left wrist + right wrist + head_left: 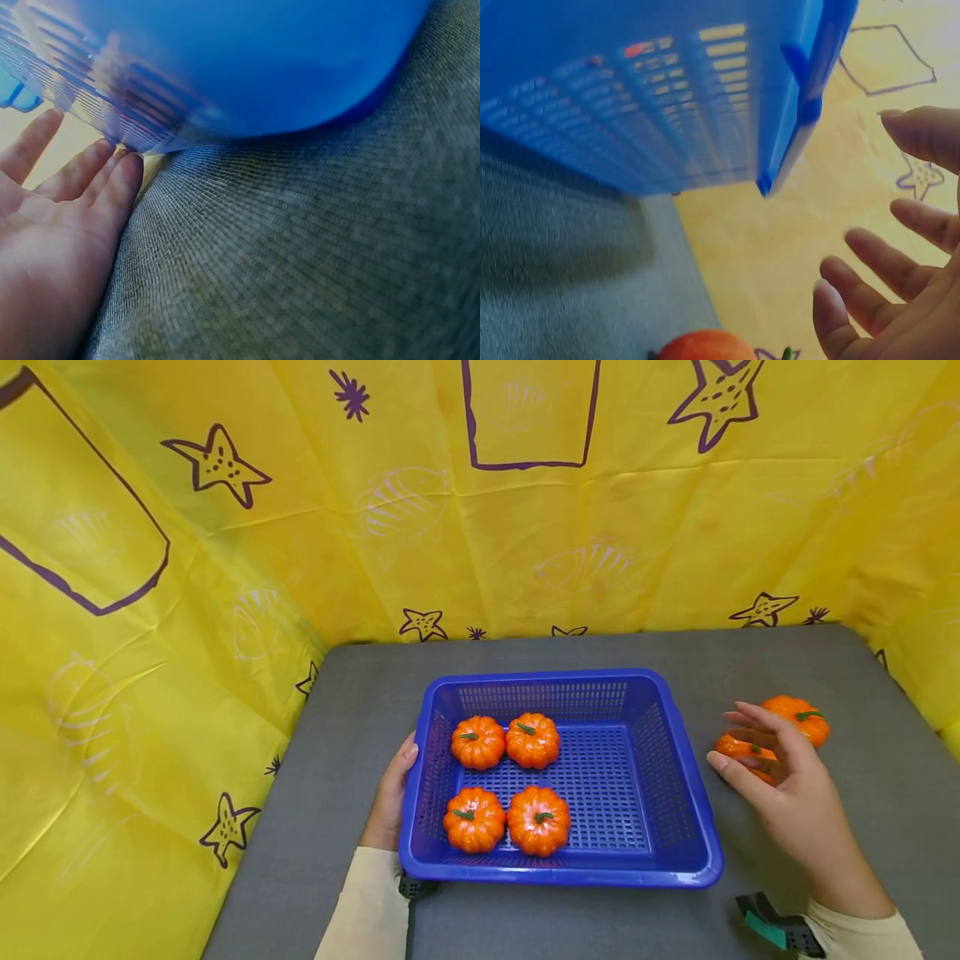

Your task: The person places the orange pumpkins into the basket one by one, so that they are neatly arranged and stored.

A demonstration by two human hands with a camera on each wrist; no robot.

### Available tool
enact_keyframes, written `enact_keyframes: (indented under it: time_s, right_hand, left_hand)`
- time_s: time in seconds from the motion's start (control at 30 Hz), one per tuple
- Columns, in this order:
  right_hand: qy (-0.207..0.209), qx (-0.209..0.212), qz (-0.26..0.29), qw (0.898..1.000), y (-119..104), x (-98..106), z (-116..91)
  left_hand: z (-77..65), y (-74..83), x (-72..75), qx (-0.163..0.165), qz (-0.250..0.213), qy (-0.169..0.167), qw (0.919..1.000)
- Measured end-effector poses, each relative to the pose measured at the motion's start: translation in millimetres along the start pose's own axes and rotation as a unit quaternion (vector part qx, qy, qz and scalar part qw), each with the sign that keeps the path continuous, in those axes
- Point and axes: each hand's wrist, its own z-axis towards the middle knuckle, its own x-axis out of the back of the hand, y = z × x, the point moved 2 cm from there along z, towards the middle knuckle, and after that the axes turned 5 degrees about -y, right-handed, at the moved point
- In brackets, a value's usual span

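A blue plastic basket (600, 877) with slotted walls holds several small orange pumpkins (538, 821) with green stems, grouped in its left half. My left hand (392, 797) is at the basket's left side; in the left wrist view, extended fingers (112, 187) touch its outer wall. Right of the basket, my right hand (795, 802) is raised with its fingers loosely bent and nothing in its grasp. Two more pumpkins, a near one (738, 748) and a far one (806, 717), lie beyond it, partly hidden by the fingers.
The basket and loose pumpkins are on a grey cloth-covered table (360, 693). Yellow patterned fabric (495, 560) hangs behind the table and along both sides. Black camera straps (780, 931) show by the wrists.
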Motion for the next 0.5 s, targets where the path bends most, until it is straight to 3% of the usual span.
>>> enact_keyframes:
  time_s: [0.27, 0.5]
  right_hand:
    - [0.016, -0.017, -0.004, 1.000, 13.9, 9.1, 0.2]
    - [0.031, -0.035, -0.019, 0.999, 23.3, 15.5, 2.0]
  left_hand:
    - [-0.3, -0.3, 0.3, 0.011, 0.004, 0.014, 0.9998]
    - [-0.7, 3.0, -2.1, 0.007, 0.001, 0.007, 1.0000]
